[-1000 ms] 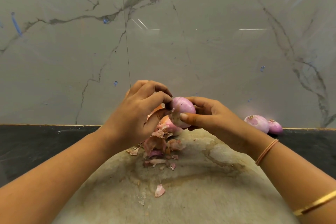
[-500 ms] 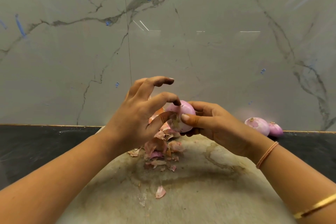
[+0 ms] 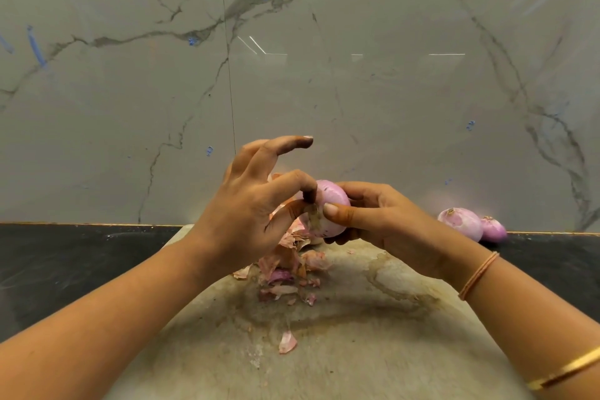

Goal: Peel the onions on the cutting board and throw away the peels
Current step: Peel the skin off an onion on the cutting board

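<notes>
Head view: your left hand point(image 3: 250, 208) comes in from 8 o'clock, wrist bent. Its thumb and index pinch a flap of skin on the onion point(image 3: 332, 204), and the other fingers are lifted, the middle one stretched out toward 1 o'clock. Your right hand point(image 3: 383, 221) comes in from 4 o'clock and grips the same onion, thumb on the near face and fingers curled behind.

The onion is held in the air above the far edge of the cutting board point(image 3: 357, 351). Its long axis runs roughly 12 to 6, and you can't tell root end from tip.

On the board, a peel pile point(image 3: 285, 263) lies under the left hand, with a loose peel point(image 3: 287, 342) toward 6. Two peeled onions point(image 3: 459, 227) sit touching on the dark counter point(image 3: 65, 263) at 3 o'clock.
</notes>
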### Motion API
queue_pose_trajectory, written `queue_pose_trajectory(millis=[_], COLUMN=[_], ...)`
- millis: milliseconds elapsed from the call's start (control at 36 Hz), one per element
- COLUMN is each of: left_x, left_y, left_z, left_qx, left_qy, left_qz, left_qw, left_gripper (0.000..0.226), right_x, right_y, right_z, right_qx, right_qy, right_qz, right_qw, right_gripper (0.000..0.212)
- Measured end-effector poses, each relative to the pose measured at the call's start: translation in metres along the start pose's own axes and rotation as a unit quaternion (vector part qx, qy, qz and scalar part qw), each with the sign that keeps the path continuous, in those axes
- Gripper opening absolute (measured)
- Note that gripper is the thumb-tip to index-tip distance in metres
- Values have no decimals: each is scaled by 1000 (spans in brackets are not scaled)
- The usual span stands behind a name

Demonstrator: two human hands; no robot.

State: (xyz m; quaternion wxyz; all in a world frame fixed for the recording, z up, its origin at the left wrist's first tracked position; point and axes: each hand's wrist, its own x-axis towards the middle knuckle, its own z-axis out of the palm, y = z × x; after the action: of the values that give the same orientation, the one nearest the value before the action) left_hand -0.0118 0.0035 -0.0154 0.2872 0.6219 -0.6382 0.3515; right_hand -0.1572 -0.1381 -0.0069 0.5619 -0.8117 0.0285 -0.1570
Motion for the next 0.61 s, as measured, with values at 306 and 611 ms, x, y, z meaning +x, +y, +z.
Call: queue_pose_trajectory(millis=[306, 611], left_x=[0, 1], left_y=[0, 1], left_z=[2, 2], left_qx=[-6, 3], left_qy=[5, 51], left_qz=[-4, 11], left_qw=[1000, 999], left_gripper=[20, 11], right_x=[0, 0], right_y=[-1, 0], right_z=[0, -1], right_qx=[-8, 39], right_qy=[4, -1], right_qz=[2, -2], right_qw=[1000, 999], right_gripper=[53, 49])
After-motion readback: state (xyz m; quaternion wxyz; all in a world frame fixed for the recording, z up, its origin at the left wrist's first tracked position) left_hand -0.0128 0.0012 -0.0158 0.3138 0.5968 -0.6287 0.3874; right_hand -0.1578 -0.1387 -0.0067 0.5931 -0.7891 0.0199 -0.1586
